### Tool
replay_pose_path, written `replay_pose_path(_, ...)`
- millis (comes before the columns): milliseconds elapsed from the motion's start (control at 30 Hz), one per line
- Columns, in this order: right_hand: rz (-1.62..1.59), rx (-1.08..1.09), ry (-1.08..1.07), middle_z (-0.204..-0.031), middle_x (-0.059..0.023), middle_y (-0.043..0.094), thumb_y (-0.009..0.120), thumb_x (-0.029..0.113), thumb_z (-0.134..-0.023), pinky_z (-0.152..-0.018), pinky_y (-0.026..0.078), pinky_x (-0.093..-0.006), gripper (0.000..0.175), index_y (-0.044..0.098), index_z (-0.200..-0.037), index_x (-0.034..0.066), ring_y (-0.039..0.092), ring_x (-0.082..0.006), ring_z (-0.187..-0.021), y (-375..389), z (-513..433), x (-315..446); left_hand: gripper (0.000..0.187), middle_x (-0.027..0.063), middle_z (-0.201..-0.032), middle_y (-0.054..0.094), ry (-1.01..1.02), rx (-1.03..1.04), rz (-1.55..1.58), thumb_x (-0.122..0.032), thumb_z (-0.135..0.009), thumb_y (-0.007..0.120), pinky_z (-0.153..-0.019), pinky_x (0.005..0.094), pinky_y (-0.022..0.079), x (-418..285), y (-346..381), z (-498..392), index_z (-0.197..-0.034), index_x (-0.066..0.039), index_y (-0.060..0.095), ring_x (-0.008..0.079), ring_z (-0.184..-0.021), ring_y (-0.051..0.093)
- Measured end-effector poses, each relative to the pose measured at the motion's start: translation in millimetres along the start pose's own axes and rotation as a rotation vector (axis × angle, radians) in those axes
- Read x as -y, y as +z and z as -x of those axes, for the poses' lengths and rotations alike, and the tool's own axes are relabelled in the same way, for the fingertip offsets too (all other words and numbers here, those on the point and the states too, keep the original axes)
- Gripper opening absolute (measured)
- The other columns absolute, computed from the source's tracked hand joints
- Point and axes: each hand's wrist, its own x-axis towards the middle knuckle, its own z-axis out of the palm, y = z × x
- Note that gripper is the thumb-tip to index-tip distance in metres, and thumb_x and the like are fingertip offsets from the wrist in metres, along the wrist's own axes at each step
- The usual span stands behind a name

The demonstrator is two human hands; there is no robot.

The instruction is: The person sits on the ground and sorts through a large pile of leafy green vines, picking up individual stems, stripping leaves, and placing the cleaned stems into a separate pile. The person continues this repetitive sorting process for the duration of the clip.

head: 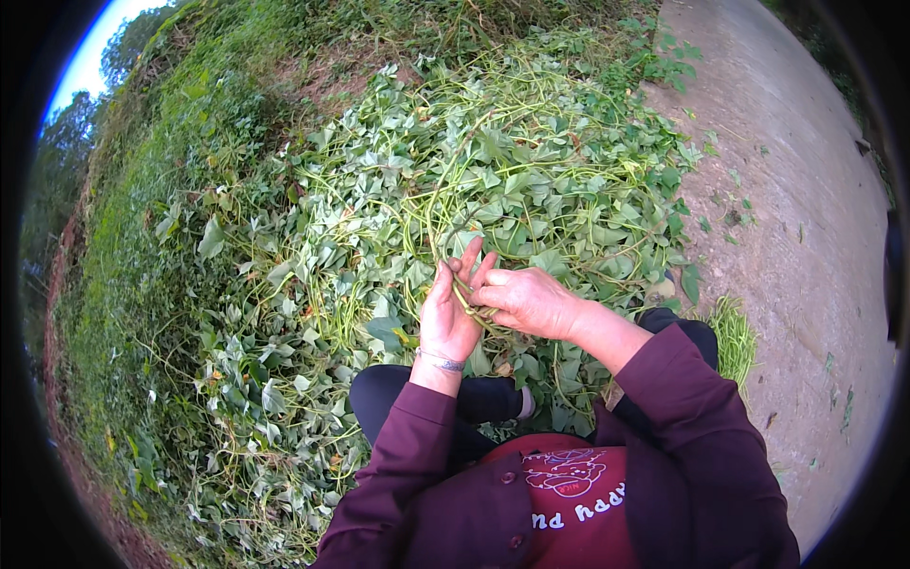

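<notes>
My left hand [453,313], palm up with a bracelet at the wrist, holds a long green vine stem [435,213] between thumb and fingers. The stem arches up and away over a broad heap of cut leafy vines [398,171]. Close on its right, my right hand [522,300] has its fingers bent around the lower part of the stem and some thin stalks, beside the left palm. The fingertips of my right hand are partly hidden.
A bundle of thin green stalks [732,341] lies to the right, at the edge of a concrete path [803,235] strewn with leaf scraps. Grassy bank [163,213] rises on the left. My bent legs in dark trousers [490,400] rest among the vines.
</notes>
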Motion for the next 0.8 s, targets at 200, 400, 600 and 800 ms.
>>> replay_pose_path(200,0.019,0.122,-0.049,-0.084,-0.0078,0.051,0.062,0.008,-0.070,-0.061,0.048,-0.0406,0.021,0.053,-0.089,0.0094,0.057,-0.0295,-0.077,-12.3,3.4,-6.8,0.018,0.0103,-0.133,0.042,-0.190,0.042,-0.068,-0.030,-0.093,0.044,-0.098,0.0512,0.035,-8.0,-4.0,1.8,-0.093,-0.014,0.053,0.0313,-0.116,0.044)
replay_pose_path(400,0.125,0.259,0.142,-0.081,-0.0113,0.056,0.059,0.019,-0.073,-0.063,0.048,-0.0419,0.015,0.056,-0.080,0.0055,0.059,-0.0301,-0.074,-5.0,5.4,-1.0,0.011,0.0089,-0.122,0.050,-0.307,-0.049,-0.287,-0.027,-0.092,0.048,-0.084,0.0520,0.044,-14.3,-14.3,0.8,-0.091,-0.017,0.050,0.0284,-0.107,0.051)
replay_pose_path(600,0.221,-0.048,0.653,-0.084,-0.0171,0.060,0.049,0.021,-0.080,-0.068,0.050,-0.0401,0.026,0.057,-0.086,-0.0023,0.061,-0.0307,-0.074,-22.4,-3.0,-18.0,0.020,0.0051,-0.092,0.059,-0.104,-0.116,-0.268,-0.032,-0.093,0.045,-0.076,0.0456,0.045,-12.4,-17.7,0.0,-0.090,-0.014,0.050,0.0225,-0.081,0.058)
replay_pose_path(800,-0.875,-0.683,0.645,-0.093,-0.0141,0.057,0.031,0.015,-0.094,-0.063,0.051,-0.0341,0.017,0.042,-0.096,0.0024,0.061,-0.0193,-0.069,-83.6,10.6,-44.5,0.027,-0.0036,-0.056,0.031,0.041,-0.100,0.115,-0.034,-0.095,0.040,-0.050,0.0242,0.026,-28.7,-30.0,-6.6,-0.087,-0.010,0.048,0.0085,-0.046,0.025)
